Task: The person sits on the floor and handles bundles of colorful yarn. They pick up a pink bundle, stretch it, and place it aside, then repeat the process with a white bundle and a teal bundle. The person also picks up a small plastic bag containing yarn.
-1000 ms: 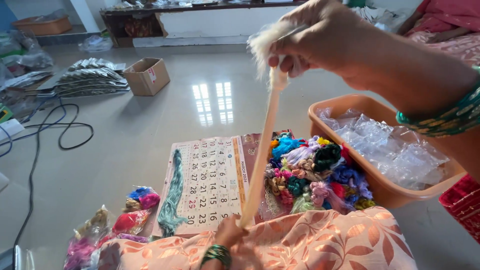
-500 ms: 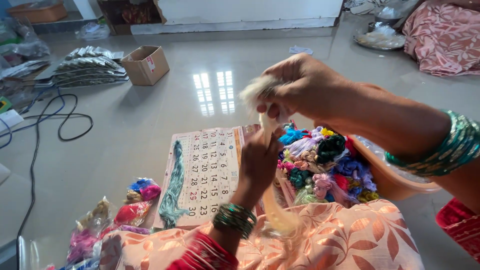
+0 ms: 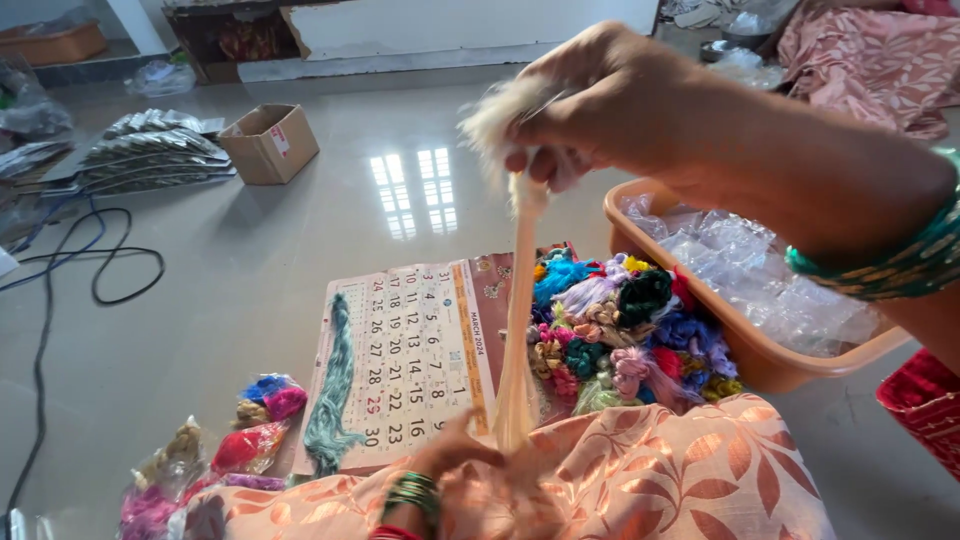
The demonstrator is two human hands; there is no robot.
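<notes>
On a glossy grey tiled floor (image 3: 250, 300) that mirrors a bright window, a wall calendar page (image 3: 410, 360) lies flat in front of you, with a teal thread skein (image 3: 330, 390) resting along its left edge. Farther back stand a small open cardboard box (image 3: 268, 142), a stack of flat packets (image 3: 150, 155) and black cables (image 3: 90, 270) looping at the left. To your right, an orange plastic tub (image 3: 740, 345) holds crumpled clear plastic bags (image 3: 760, 285). Just beside it, a heap of multicoloured thread bundles (image 3: 625, 335) covers the calendar's right side. Near your left knee sit small bags of coloured thread (image 3: 255, 425).

Your right hand (image 3: 610, 110), raised high, pinches the frayed top of a cream thread skein (image 3: 518, 330). The skein hangs taut down to your left hand (image 3: 470, 470), whose fingers close around its lower end above the peach floral cloth (image 3: 640, 480) on your lap.
</notes>
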